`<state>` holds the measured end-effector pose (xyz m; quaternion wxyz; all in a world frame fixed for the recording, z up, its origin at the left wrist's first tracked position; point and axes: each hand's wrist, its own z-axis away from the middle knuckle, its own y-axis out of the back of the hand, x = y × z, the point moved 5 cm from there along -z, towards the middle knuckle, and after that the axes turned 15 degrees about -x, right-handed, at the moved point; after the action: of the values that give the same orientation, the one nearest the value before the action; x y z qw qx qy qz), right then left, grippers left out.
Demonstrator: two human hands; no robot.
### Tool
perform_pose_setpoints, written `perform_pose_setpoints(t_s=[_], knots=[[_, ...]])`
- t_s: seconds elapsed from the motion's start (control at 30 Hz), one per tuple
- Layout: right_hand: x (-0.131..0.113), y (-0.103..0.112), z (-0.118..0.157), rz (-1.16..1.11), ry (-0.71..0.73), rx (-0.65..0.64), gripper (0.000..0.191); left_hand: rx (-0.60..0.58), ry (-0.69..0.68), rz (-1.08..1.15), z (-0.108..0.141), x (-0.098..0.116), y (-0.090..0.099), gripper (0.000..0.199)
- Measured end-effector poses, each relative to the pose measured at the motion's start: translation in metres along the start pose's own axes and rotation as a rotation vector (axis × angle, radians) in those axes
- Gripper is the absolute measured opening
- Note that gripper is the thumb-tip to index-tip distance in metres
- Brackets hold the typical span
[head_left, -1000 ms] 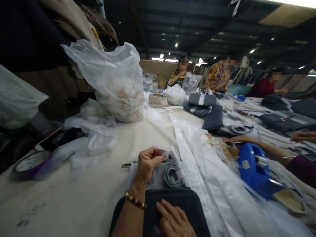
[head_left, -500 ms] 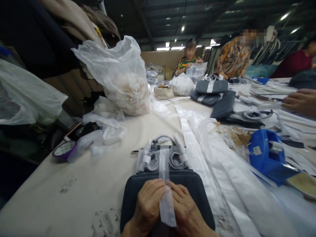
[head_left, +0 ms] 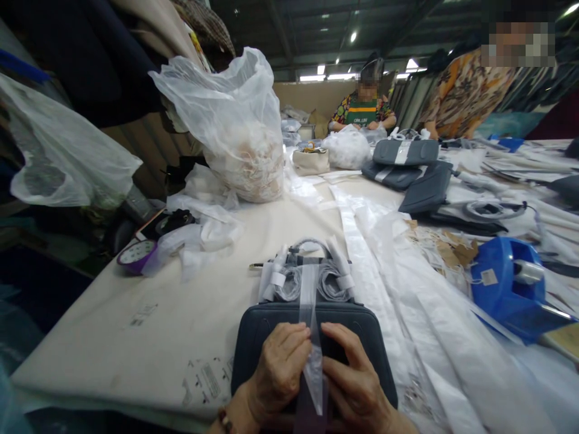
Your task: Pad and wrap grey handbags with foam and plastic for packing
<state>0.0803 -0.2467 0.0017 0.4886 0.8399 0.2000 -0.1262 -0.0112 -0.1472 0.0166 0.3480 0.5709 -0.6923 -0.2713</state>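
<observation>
A dark blue handbag (head_left: 253, 337) lies on the table before me, with a translucent plastic strip (head_left: 309, 301) running down its middle. My left hand (head_left: 281, 364) rests on the bag's left half, fingers pressed together on the strip's edge; its thumb is hidden. On the other side, my right hand (head_left: 355, 380) has bent fingers, the index apart from the others, with fingertips at the strip's right edge. Between the hands the strip is folded at a slant. Beyond the bag's top edge are a wrapped handle (head_left: 312, 244) and coiled, wrapped straps (head_left: 287, 284).
A large clear bag (head_left: 244, 138) of scraps stands at the back left, near a purple tape roll (head_left: 137, 256). White plastic sheets (head_left: 407, 289) and a blue tape dispenser (head_left: 509, 283) lie right. Beyond are stacked dark bags (head_left: 404, 154) and two co-workers (head_left: 362, 111).
My right hand has opened somewhat, its index finger moving away from the strip. The strip's lower part has become folded at a slant. The view has shifted left.
</observation>
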Motion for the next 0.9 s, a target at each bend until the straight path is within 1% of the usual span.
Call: perform_pose_setpoints(t_s=[0.13, 0.2, 0.27, 0.33, 0.47, 0.53, 0.6, 0.67, 0.73, 0.8, 0.9], knots=[[-0.010, 0.005, -0.004, 0.055, 0.132, -0.028, 0.024, -0.024, -0.037, -0.036, 0.002, 0.003, 0.001, 0.027], [-0.013, 0.007, -0.005, 0.096, 0.158, -0.050, 0.023, -0.039, -0.055, -0.035, 0.002, 0.004, 0.001, 0.028], [-0.015, 0.006, -0.004, 0.135, 0.180, -0.103, 0.022, -0.052, -0.061, -0.025, 0.002, 0.005, 0.002, 0.029], [-0.016, 0.004, -0.002, 0.152, 0.189, -0.129, 0.023, -0.066, -0.073, -0.011, 0.002, 0.006, 0.001, 0.030], [-0.016, 0.001, 0.002, 0.125, 0.202, -0.124, 0.025, -0.066, -0.118, 0.012, 0.004, 0.008, 0.002, 0.034], [-0.016, -0.001, 0.003, 0.112, 0.213, -0.138, 0.025, -0.102, -0.137, 0.018, 0.006, 0.009, 0.000, 0.031], [-0.014, -0.001, 0.003, 0.110, 0.190, -0.116, 0.021, -0.148, -0.150, 0.028, 0.007, 0.010, -0.001, 0.028], [-0.013, 0.002, 0.002, 0.123, 0.167, -0.087, 0.020, -0.165, -0.155, 0.039, 0.008, 0.011, 0.000, 0.031], [-0.014, 0.002, 0.002, 0.144, 0.180, -0.105, 0.020, -0.192, -0.152, 0.034, 0.008, 0.012, 0.002, 0.036], [-0.014, 0.000, 0.003, 0.140, 0.214, -0.129, 0.019, -0.214, -0.156, 0.011, 0.007, 0.013, 0.005, 0.036], [-0.008, -0.002, 0.007, 0.095, 0.186, -0.141, 0.021, -0.169, -0.185, -0.002, 0.005, 0.014, 0.012, 0.035]])
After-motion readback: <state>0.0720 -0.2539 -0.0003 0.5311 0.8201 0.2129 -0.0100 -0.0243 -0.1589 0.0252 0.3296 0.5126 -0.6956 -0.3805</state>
